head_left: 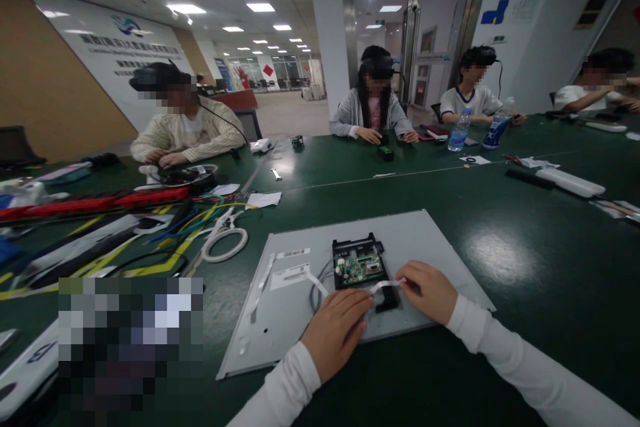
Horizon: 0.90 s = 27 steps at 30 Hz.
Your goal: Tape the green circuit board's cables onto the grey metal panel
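A grey metal panel [415, 233], perhaps the back of a display, lies flat before me. A green circuit board [357, 269] sits in a black plastic bracket [373, 240] on it. My right hand [430, 290] pinches one end of a white flat ribbon cable [385, 285] just right of the bracket. My left hand [337, 320] lies palm down over the same cable, fingers together and closed on it near the bracket's lower edge. The stretch under that hand is hidden. Grey wires [319, 290] loop left of the board.
Left of the panel are a coiled white cable [225, 245], a red power strip [145, 197] and loose coloured wires. A small wrench [277, 174] lies farther off. Several people sit across the green table [560, 267]. Two bottles, one of them clear [459, 131], stand at the far right.
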Motion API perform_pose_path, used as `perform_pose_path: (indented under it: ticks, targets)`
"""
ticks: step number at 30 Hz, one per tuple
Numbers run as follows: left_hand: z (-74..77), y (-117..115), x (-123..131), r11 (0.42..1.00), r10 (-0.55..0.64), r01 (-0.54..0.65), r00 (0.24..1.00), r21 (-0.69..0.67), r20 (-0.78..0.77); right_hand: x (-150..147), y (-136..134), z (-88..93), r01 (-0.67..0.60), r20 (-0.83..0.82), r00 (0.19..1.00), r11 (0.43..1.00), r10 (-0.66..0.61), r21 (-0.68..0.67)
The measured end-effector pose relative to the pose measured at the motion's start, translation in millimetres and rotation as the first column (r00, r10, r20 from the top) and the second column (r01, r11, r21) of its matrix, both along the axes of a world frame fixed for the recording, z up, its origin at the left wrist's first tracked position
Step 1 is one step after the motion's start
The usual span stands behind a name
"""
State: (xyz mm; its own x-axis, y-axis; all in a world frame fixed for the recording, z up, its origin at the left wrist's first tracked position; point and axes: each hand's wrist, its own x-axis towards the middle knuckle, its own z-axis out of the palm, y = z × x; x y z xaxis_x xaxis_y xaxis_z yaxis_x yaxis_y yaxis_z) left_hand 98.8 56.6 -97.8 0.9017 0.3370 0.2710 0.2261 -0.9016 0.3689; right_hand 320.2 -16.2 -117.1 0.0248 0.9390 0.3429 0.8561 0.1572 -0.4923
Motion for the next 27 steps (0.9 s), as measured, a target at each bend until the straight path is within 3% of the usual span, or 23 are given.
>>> perform_pose_path:
  ticks: [7,14,27]
  targets:
    - [1.3,-1,0,1.000,0.009,-0.009,1.000,0.012,-0.013,-1,1,-1.2,-0.008,0.021,1.000,1.000,0.008,0.008]
    - [11.8,0,-1,0.999,-0.027,0.031,0.991,0.025,-0.133,0,1,-2.8,0.004,0.030,1.000,0.999,-0.003,-0.036]
    - [16.4,-1,-2,0.998,-0.034,0.040,0.992,0.048,-0.121,-2,0,-1.9,0.011,0.038,0.999,0.999,-0.009,-0.042]
